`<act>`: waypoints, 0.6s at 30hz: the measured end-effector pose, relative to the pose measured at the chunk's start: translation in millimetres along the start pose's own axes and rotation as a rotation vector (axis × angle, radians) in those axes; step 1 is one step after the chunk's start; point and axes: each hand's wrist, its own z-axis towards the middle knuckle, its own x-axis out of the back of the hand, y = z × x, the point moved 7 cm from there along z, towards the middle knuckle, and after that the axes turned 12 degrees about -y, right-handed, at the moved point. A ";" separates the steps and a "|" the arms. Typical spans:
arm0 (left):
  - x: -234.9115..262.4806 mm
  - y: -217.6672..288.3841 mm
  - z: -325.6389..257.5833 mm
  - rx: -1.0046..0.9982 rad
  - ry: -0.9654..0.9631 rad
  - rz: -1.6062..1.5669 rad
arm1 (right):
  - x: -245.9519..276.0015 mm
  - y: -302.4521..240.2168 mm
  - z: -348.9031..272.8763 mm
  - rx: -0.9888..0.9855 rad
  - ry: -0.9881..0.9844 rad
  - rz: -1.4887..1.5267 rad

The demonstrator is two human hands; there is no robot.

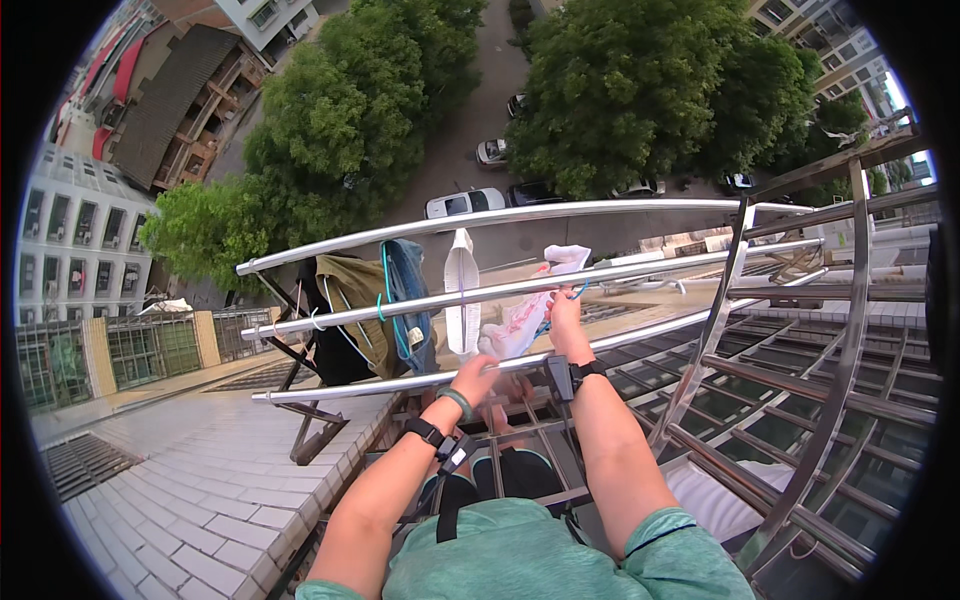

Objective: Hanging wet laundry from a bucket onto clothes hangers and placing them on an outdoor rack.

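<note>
Hanging pink-white garment (513, 328), just beside right-hand fingers (563, 299)

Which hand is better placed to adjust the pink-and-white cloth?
Probably the right hand: it is up at the middle rail, beside the pink-and-white cloth; the left hand is lower, by the near rail.

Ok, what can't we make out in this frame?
All in the head view:
Right hand: fingertips and grip, hidden by the hand itself.
Left hand: whether it grips or touches the near silver metal rail; fingertips too small.
Black cloth garment: partly covered by the olive-green cloth garment.
White parked car: any plate, too small.
Green short-sleeved shirt: lower part, cut off by bottom edge.
</note>
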 end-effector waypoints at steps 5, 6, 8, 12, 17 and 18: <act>2.0 -7.8 1.5 0.029 0.021 0.001 | -39.4 18.3 -2.5 0.032 -0.166 -0.232; 1.3 -4.6 2.3 0.028 0.019 -0.002 | -39.5 20.3 -0.2 0.020 -0.162 -0.250; -4.7 -4.9 4.3 0.104 -0.054 -0.136 | -35.8 21.9 3.2 0.009 -0.157 -0.272; -2.9 0.7 -2.8 0.186 -0.068 -0.231 | -47.7 30.7 2.8 -0.132 -0.380 -0.384; 0.9 12.5 -1.2 0.019 0.008 -0.091 | -47.6 40.2 12.3 -0.220 -0.447 -0.521; 1.4 13.2 -1.9 0.025 0.013 -0.092 | -48.9 41.1 13.2 -0.224 -0.453 -0.523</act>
